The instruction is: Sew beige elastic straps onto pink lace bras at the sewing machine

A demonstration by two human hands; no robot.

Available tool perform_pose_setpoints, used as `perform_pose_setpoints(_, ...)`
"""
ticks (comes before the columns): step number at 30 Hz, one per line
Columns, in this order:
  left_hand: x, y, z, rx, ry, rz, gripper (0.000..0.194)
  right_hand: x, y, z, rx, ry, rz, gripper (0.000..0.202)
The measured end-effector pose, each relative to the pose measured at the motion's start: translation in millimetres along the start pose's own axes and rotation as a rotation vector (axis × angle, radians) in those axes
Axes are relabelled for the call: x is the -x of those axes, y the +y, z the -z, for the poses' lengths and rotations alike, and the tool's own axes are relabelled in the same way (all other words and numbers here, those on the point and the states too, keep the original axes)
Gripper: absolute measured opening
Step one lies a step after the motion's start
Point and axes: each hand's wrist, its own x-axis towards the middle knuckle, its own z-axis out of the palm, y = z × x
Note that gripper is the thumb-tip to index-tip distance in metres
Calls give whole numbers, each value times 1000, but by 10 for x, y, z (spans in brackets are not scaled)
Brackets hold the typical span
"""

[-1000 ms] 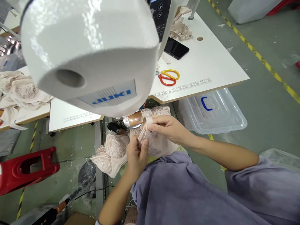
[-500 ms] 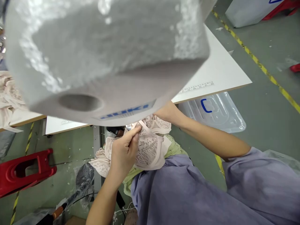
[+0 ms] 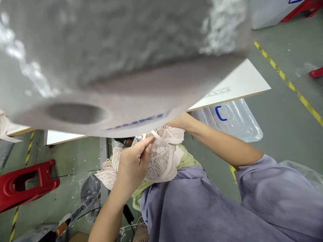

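A pale pink lace bra (image 3: 160, 161) hangs over the front of the sewing machine's bed and down toward my lap. My left hand (image 3: 136, 158) pinches the bra's strap between thumb and fingers, just below the machine head. Under the grey sewing machine head (image 3: 141, 77), my right hand (image 3: 179, 121) rests at the bra's far cup; its fingers are hidden behind the machine. The needle area is also out of sight. More lace (image 3: 108, 174) hangs left of my left wrist.
The white table (image 3: 242, 80) carries a printed ruler at its edge. Below it on the right lies a clear plastic lid (image 3: 234, 121). A red stool (image 3: 30, 185) stands at lower left. Pale fabric (image 3: 6, 126) lies at the left edge. Yellow tape (image 3: 287, 80) marks the floor.
The camera has come closer to the machine head, which now fills more of the upper view. Both hands keep nearly the same place on the bra.
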Motion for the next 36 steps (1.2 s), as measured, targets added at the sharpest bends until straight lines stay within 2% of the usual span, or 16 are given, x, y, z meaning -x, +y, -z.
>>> perform_pose_setpoints(6, -78, 35, 15, -14, 49, 73, 31, -79, 47, 59, 17, -79, 15, 13)
perform_pose_setpoints(13, -136, 48, 14, -26, 50, 100, 30, -112, 95, 65, -1, -88, 21, 17)
perform_pose_setpoints(18, -138, 60, 12, 3, 66, 81, 26, -104, 44, 95, -47, -96, -8, 21)
perform_pose_setpoints(25, -152, 85, 13, 76, 82, 88, 24, -75, -53, 132, 2, -98, -57, 22)
perform_pose_setpoints(32, -122, 102, 5, -55, 61, 113, 30, -51, 17, 125, -65, -61, -14, 14)
perform_pose_setpoints(36, -58, 100, -12, -150, 82, 50, 31, -73, 81, 99, -106, -52, 9, 6)
